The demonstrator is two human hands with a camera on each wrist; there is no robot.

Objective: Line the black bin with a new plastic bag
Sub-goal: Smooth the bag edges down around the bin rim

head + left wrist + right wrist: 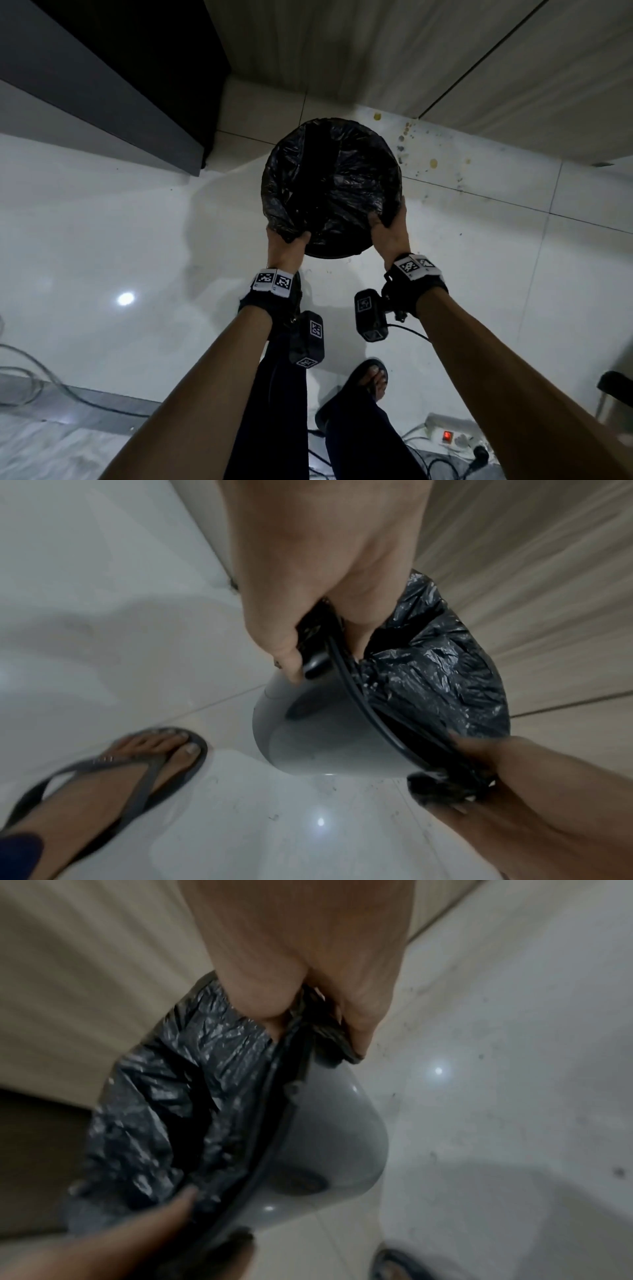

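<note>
With left hand (286,240) and right hand (388,226) each pinching plastic bag (329,178), best folding film evenly over black bin (308,739) near rim.

We're indoors, a home or small office by the look of it: glossy white floor tiles (102,222), pale wood-grain cabinet panels (394,51), a power strip (452,437) with trailing cables on the floor, flip-flops (143,761) on the person's feet.
</note>
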